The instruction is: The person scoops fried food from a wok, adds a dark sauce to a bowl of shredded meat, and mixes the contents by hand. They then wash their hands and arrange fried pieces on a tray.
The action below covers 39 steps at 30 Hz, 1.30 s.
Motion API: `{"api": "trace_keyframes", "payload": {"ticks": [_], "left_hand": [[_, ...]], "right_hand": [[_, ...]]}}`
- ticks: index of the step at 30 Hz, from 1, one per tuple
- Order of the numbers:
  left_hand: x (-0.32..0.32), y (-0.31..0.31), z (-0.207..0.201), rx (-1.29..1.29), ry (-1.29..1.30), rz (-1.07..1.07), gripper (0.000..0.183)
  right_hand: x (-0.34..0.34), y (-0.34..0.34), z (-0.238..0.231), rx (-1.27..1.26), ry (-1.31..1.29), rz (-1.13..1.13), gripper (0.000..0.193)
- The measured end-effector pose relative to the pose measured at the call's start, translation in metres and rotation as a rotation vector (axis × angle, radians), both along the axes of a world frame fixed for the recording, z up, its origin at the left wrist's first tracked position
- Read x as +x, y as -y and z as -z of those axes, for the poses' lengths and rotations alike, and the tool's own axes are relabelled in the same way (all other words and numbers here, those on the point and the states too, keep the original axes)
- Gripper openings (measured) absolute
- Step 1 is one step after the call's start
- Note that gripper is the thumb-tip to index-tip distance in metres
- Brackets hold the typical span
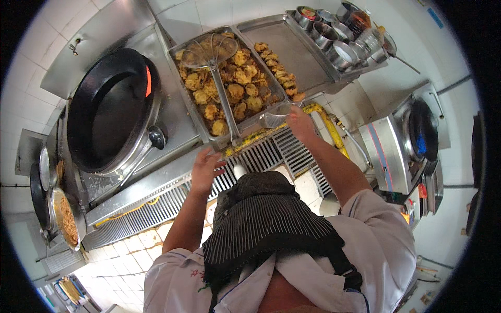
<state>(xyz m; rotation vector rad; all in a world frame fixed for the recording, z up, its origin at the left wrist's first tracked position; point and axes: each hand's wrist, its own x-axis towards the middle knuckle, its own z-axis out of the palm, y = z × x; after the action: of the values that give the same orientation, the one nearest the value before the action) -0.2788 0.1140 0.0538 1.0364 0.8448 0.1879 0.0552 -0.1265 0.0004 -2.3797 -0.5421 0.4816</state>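
My left hand [204,169] is raised at the front edge of the stove counter. It is empty, its fingers are apart, and it is slightly blurred. Farther right, my right hand [301,124] has its fingers curled at the rim of a pale, shiny, rounded thing [273,118], whose kind I cannot make out. This lies by the near right corner of a deep metal tray [189,99] of golden-brown fried pieces [241,76]. Across the tray rests a wire skimmer [211,51], its long handle pointing toward me between my hands.
A large black wok [104,117] stands at the left, with a ladle [156,137] on its near right side. Behind my right hand, a flat metal tray [287,44] bears a row of fried pieces [276,68]. Several metal pots [324,35] stand beyond. A yellow pipe [334,133] runs along the counter.
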Motion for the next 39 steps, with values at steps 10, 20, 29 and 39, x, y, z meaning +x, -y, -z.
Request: {"api": "trace_keyframes", "payload": {"ticks": [10,20,29,39], "left_hand": [[0.255,-0.025,0.052,-0.060,-0.031,-0.180,0.058],[0.330,-0.006,0.094,0.673,-0.476,-0.477,0.054],[0.353,0.009,0.087,0.321,-0.602,-0.762,0.028],[0.409,0.044,0.009,0.624,-0.457,-0.680,0.031]], "right_hand": [[0.057,-0.193,0.032,-0.182,0.267,-0.282,0.042],[0.138,-0.158,0.022,-0.159,-0.034,-0.562,0.033],[0.323,-0.122,-0.026,0.303,-0.575,-0.447,0.043],[0.472,-0.228,0.037,0.360,-0.990,-0.121,0.051]]}}
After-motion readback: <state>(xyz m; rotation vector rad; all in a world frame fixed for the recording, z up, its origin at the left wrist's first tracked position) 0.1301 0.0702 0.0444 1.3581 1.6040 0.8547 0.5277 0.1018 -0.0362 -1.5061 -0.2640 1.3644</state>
